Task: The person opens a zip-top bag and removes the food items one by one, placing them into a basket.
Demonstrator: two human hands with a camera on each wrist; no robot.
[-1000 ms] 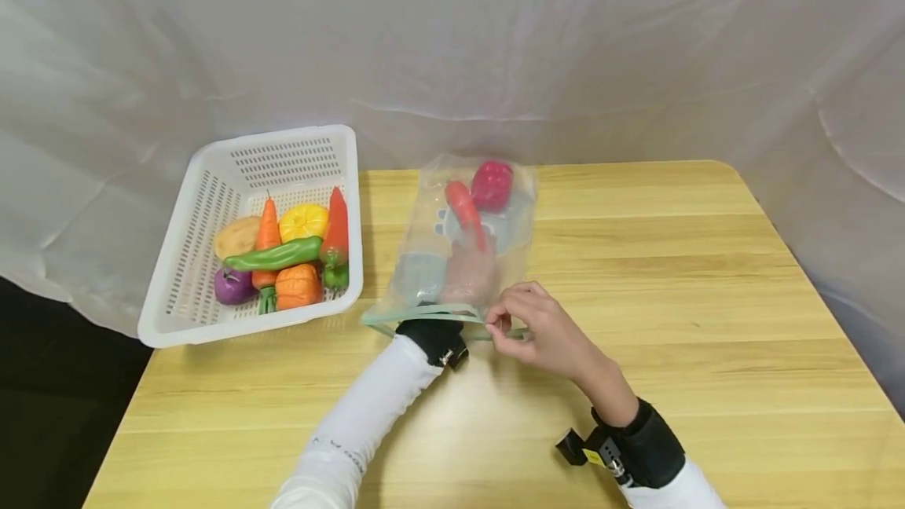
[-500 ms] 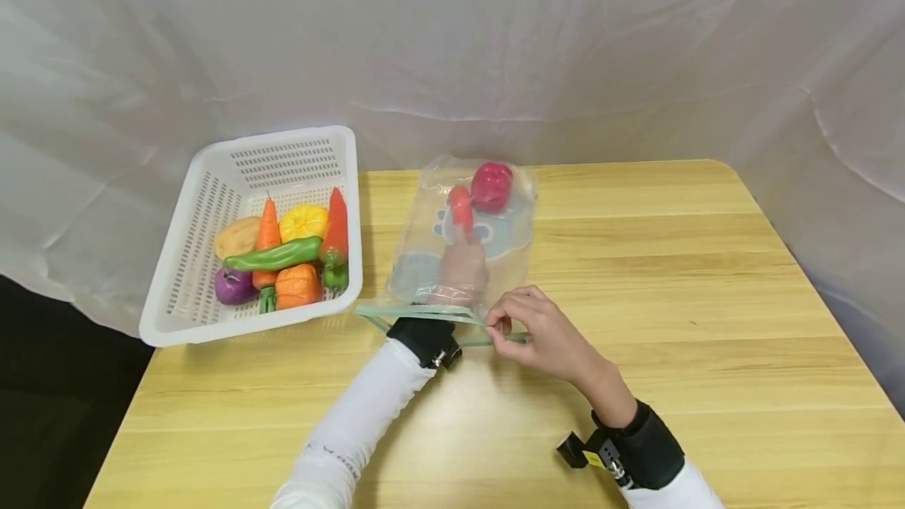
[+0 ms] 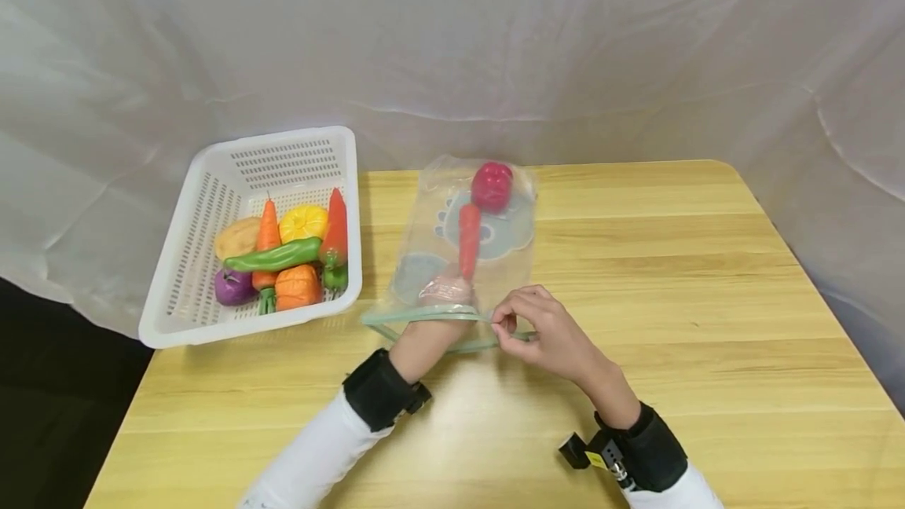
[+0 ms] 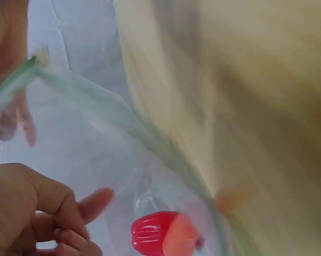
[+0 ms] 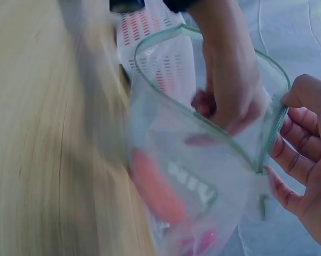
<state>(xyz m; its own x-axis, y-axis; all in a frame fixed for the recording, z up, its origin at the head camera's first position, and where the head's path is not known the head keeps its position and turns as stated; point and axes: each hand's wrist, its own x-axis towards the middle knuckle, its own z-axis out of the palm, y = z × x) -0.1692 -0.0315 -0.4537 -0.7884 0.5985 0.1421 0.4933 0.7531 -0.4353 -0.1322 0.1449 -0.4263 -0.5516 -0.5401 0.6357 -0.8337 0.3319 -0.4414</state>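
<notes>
Holding the bag [image 3: 463, 250] mouth open on the desk [image 3: 636, 273] — right hand [image 3: 547, 332] is pinching the rim. Left hand [image 3: 441, 289] is sitting inside, loosely curled, holding nothing; carrot [image 3: 469, 240] is lying just beyond it. Advising: keep the rim taut, draw the hand out straight.

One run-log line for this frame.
left hand: inside bag, empty | right hand: pinches bag rim | carrot, red pepper: in bag

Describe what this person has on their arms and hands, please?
Both hands are bare. Each arm wears a long white sleeve, and the left sleeve carries small dark lettering. A wide black band wraps the left wrist, and a like band wraps the right, with a small black device with a yellow label clipped to it.
</notes>
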